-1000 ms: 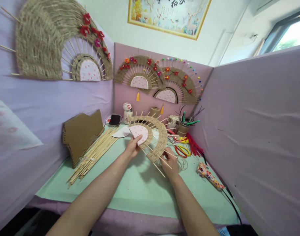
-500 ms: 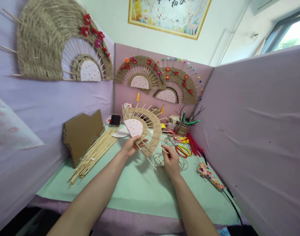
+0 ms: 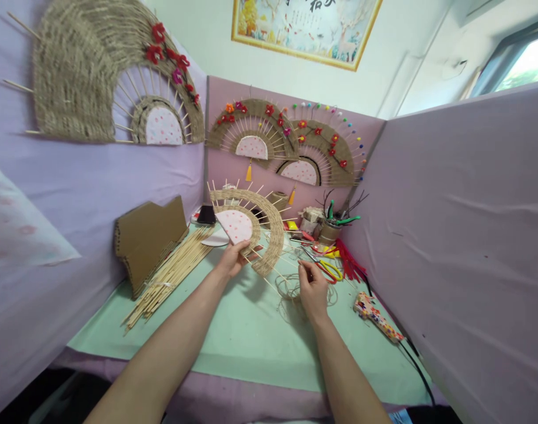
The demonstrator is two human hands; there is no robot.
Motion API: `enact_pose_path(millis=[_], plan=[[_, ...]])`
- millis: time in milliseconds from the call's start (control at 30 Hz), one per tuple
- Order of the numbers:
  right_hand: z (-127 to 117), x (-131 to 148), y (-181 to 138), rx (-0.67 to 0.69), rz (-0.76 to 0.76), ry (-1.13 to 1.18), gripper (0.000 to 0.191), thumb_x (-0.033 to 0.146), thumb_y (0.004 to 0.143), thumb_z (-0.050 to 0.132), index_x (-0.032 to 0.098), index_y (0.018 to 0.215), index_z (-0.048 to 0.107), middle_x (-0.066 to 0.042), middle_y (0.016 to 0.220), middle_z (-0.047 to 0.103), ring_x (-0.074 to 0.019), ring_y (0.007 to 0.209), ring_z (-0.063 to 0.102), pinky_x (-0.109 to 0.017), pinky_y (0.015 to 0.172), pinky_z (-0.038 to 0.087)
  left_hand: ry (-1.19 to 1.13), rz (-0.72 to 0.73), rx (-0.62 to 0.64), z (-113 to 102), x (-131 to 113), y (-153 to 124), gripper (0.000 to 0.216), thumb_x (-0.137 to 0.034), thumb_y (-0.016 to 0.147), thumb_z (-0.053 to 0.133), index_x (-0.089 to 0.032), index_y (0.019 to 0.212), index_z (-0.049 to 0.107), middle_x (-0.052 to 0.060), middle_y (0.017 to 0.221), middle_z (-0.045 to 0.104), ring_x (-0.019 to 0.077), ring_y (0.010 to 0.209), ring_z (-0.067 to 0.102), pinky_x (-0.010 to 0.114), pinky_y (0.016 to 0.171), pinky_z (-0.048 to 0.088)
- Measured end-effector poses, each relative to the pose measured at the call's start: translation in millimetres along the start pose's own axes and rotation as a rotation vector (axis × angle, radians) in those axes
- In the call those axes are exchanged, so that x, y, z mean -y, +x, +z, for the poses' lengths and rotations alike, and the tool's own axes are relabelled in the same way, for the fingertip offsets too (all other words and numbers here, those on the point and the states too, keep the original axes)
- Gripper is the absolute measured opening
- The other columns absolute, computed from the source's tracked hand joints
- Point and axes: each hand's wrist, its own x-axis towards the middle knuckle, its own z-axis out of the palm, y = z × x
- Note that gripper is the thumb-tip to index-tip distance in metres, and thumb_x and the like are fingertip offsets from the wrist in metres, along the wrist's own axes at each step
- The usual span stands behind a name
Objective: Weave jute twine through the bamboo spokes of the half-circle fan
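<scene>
My left hand [image 3: 232, 259] grips the base of a half-woven fan [image 3: 269, 227] and holds it upright above the green mat [image 3: 233, 335]. The fan has a pink dotted half-disc centre, bamboo stick ribs and bands of wound jute. My right hand [image 3: 312, 285] is closed in a pinch on a strand of jute twine [image 3: 288, 286]. The twine runs from the fan's lower right edge down to a loose coil on the mat beside that hand.
A bundle of bamboo sticks [image 3: 172, 272] and cardboard pieces [image 3: 148, 240] lie at the left. Scissors [image 3: 325, 268], red pipe cleaners [image 3: 349, 262], a tool cup [image 3: 328, 231] and a patterned glue gun [image 3: 375, 317] sit at the right. Finished fans [image 3: 255, 132] hang on the partition walls.
My left hand has raised the fan and swung it to the left. My right hand has left the fan's ribs, moved slightly up and right, and now pinches the twine.
</scene>
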Motion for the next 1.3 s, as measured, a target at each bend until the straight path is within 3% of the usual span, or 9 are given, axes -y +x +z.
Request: enact_pose_path(millis=[200, 400, 533, 733, 900, 1067, 1300], plan=[[-7, 7, -13, 0.074, -0.059, -0.013, 0.019, 0.031, 0.085, 0.049, 0.018, 0.076, 0.059, -0.001, 0.068, 0.054, -0.0135, 0.061, 0.048, -0.025, 0.057, 0.038, -0.026, -0.002, -0.012, -2, 1, 1, 0.048, -0.012, 0.067, 0.069, -0.021, 0.111, 0.052, 0.006, 0.095, 0.067, 0.0268, 0.082, 0.069, 0.030, 0.059, 0.056], [-8, 5, -16, 0.144, -0.090, 0.036, 0.021, 0.027, 0.087, 0.045, 0.018, 0.095, 0.063, -0.003, 0.077, 0.056, -0.0149, 0.069, 0.052, -0.026, 0.063, 0.041, -0.172, -0.090, 0.053, 5, -3, -3, 0.036, -0.023, 0.078, 0.063, -0.016, 0.112, 0.054, 0.010, 0.103, 0.067, 0.0264, 0.094, 0.066, 0.027, 0.065, 0.056], [-5, 4, -16, 0.211, -0.114, 0.055, 0.025, 0.025, 0.088, 0.044, 0.019, 0.101, 0.065, -0.003, 0.076, 0.054, -0.0155, 0.072, 0.052, -0.028, 0.066, 0.042, -0.268, -0.144, 0.109, 7, -3, -6, 0.034, -0.032, 0.085, 0.054, -0.013, 0.114, 0.055, 0.013, 0.106, 0.067, 0.0276, 0.101, 0.063, 0.036, 0.077, 0.056], [-2, 4, -17, 0.389, -0.170, 0.080, 0.025, 0.023, 0.088, 0.045, 0.021, 0.101, 0.067, -0.003, 0.077, 0.054, -0.0145, 0.071, 0.053, -0.027, 0.066, 0.042, -0.290, -0.192, 0.139, 11, 2, -9, 0.034, -0.028, 0.087, 0.051, -0.011, 0.117, 0.054, 0.015, 0.113, 0.064, 0.0273, 0.105, 0.061, 0.043, 0.088, 0.051], [-1, 1, -18, 0.388, -0.150, 0.061, 0.026, 0.024, 0.088, 0.046, 0.020, 0.105, 0.066, -0.003, 0.075, 0.053, -0.0143, 0.069, 0.051, -0.027, 0.064, 0.042, -0.297, -0.169, 0.135, 14, 5, -11, 0.032, -0.027, 0.088, 0.051, -0.013, 0.116, 0.055, 0.014, 0.117, 0.062, 0.0255, 0.107, 0.060, 0.042, 0.091, 0.048], [-2, 1, -17, 0.358, -0.119, 0.040, 0.027, 0.026, 0.087, 0.047, 0.020, 0.107, 0.065, -0.003, 0.075, 0.054, -0.0150, 0.070, 0.052, -0.028, 0.065, 0.043, -0.243, -0.189, 0.185, 13, 3, -11, 0.030, -0.034, 0.088, 0.052, -0.015, 0.109, 0.059, 0.011, 0.106, 0.067, 0.0232, 0.101, 0.063, 0.035, 0.084, 0.052], [-4, -4, -16, 0.327, -0.142, 0.039, 0.026, 0.025, 0.086, 0.047, 0.020, 0.103, 0.066, -0.007, 0.086, 0.062, -0.0178, 0.081, 0.057, -0.030, 0.073, 0.045, -0.124, -0.071, 0.186, 14, 1, -13, 0.033, -0.032, 0.081, 0.062, -0.019, 0.111, 0.056, 0.009, 0.113, 0.063, 0.0237, 0.101, 0.063, 0.034, 0.079, 0.054]])
